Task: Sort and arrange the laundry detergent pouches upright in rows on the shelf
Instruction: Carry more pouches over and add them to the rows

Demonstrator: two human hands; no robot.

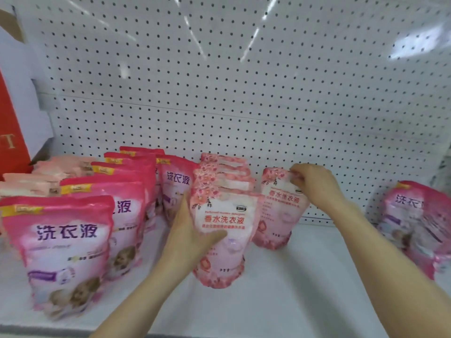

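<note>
The lone pale-pink floral soft plastic detergent pouch [275, 215] stands upright on the shelf, at about 3 o'clock from the row of matching floral pouches [224, 176], just beside it and near the back wall. The right hand [314, 184] pinches its top seam at the upper right corner, fingertips curled over the edge. That flat sealed strip looks the best hold. The body below bulges with liquid, so I judge it fairly heavy, floppy and slick-skinned, likely to sag or tip if squeezed at the belly; a steadying palm low down would help it stand. The left hand [192, 230] grips the front pouch of the row [227, 259] along its left edge, thumb laid across the face, fingers hidden behind. At 9 o'clock from there stand rows of magenta glossy pouches [61, 240]. A stray magenta pouch [415, 223] leans at 3 o'clock, well apart. All rest on the white flat shelf [305, 289] before a white perforated back panel [244, 93], with a red box [9, 132] at 10 o'clock
</note>
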